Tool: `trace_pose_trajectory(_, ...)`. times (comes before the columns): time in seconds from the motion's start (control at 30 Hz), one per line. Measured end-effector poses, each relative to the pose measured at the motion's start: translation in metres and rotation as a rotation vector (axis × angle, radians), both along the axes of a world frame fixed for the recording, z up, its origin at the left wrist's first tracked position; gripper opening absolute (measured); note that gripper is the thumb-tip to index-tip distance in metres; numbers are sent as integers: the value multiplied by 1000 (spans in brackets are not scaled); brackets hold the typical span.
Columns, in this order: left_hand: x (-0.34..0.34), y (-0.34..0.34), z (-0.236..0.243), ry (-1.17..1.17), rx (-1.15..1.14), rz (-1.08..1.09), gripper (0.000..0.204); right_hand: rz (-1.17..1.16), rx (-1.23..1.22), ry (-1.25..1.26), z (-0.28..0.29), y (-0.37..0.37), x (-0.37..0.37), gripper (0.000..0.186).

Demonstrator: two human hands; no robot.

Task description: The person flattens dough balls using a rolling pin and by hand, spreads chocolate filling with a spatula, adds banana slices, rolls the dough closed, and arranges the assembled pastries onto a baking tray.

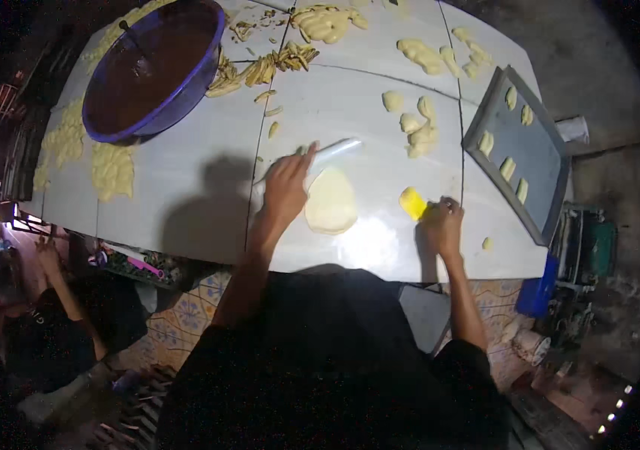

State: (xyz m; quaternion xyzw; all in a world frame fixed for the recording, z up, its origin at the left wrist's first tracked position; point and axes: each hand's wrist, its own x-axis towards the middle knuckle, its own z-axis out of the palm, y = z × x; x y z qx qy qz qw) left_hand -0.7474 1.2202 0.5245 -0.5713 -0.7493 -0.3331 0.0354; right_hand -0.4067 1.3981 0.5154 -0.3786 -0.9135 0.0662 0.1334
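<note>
A pale, flattened oval of dough [331, 201] lies on the white tabletop in front of me. Just beyond it rests a smooth whitish rolling pin [341, 150], set at a slant. My left hand [287, 186] grips the pin's near-left part from above. To the right of the dough, my right hand [443, 222] is closed, with a small bright yellow flat tool [414, 204] at its fingers. The tool's held end is hidden by hand and shadow, and a paler yellow lump seems to sit at its tip.
A purple basin [156, 124] of brown filling stands at the back left, with banana pieces [261, 71] beside it. Dough lumps [421, 129] lie ahead. A grey tray [521, 161] of shaped pieces sits at right. Another person [50, 330] is at lower left.
</note>
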Motion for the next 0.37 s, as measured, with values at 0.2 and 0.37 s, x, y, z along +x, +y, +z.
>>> trace_pose_trajectory(0.2, 1, -121, -19, 68, -141, 558, 58, -6, -370, -29, 12, 10, -40, 45)
trace_pose_trajectory(0.37, 12, -168, -50, 210, -168, 836, 65, 296, -700, 151, 83, 28, -177, 34)
